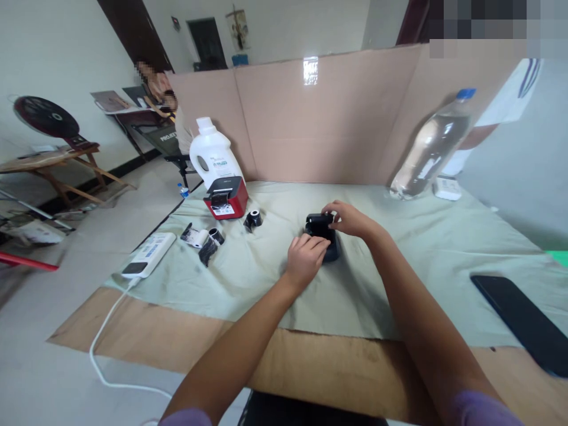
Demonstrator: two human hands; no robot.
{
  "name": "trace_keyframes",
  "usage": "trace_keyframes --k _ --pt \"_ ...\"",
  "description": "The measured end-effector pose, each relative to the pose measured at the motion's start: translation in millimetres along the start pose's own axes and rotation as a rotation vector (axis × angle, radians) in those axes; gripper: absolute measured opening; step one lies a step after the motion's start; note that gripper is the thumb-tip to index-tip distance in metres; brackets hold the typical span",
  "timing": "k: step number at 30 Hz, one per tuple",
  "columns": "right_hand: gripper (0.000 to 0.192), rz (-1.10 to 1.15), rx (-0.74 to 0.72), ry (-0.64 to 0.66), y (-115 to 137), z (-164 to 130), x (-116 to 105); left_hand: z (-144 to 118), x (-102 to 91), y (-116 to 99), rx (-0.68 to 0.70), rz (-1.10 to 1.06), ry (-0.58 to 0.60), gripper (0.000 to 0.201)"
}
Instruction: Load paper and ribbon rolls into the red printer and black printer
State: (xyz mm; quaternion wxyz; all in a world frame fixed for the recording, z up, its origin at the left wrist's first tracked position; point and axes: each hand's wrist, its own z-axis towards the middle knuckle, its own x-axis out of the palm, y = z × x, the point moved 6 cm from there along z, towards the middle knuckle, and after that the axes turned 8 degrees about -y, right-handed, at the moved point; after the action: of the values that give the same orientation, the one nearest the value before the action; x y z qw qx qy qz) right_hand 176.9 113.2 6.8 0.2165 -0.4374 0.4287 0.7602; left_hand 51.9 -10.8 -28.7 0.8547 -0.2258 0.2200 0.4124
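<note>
While I stand here watching, the cardboard screen is the biggest item, upright along the far side of the tabletop, which carries a pale green cloth. Clear bottle far right, blue cap on. White jug far left, red-and-black box just in front of it. Dark phone near the right edge, well apart from the hands. White block with a cable out on the left

Black device sits mid-cloth, right at the hands, lid raised at its far end. Long axis seems to run away from the person, but fingers hide much of it. Left hand is at the near left, right hand at the far right corner; both touching by the look of it, neither clearly nearer

Right: wrist bent inward, thumb and fingertips look pinched on the lid edge. Left: palm down, fingers curled across the opening; can't tell if it's grasping anything. Both forearms reach forward, converging

Smallest: little black-and-white rolls left of the device, loose on the cloth
</note>
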Motion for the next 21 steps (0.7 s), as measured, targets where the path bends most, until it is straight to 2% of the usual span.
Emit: trace_keyframes --k 3,7,11,16,18,21 --pt "0.034 -0.004 0.012 0.110 2.2 -8.3 -2.0 0.0 -1.7 -1.7 0.010 0.000 0.026 0.025" --pt "0.027 0.050 0.096 0.069 2.1 -7.4 1.5 -0.3 -2.2 -0.9 0.002 -0.036 0.058 0.024" --pt "0.040 0.098 0.228 0.085 -3.3 -4.2 11.6 -2.1 0.8 2.1 -0.007 -0.079 0.068 0.024" --pt "0.051 0.204 0.477 0.183 -12.9 -10.8 22.2 -4.3 3.5 3.6 -0.028 -0.136 0.075 0.024" --pt "0.054 0.254 0.540 0.186 -11.8 -14.8 26.2 -4.7 0.4 3.0 -0.071 -0.158 0.055 0.022" --pt "0.055 0.273 0.551 0.079 -6.9 -18.2 28.9 -6.1 -7.6 8.8 -0.240 -0.155 0.008 0.022"
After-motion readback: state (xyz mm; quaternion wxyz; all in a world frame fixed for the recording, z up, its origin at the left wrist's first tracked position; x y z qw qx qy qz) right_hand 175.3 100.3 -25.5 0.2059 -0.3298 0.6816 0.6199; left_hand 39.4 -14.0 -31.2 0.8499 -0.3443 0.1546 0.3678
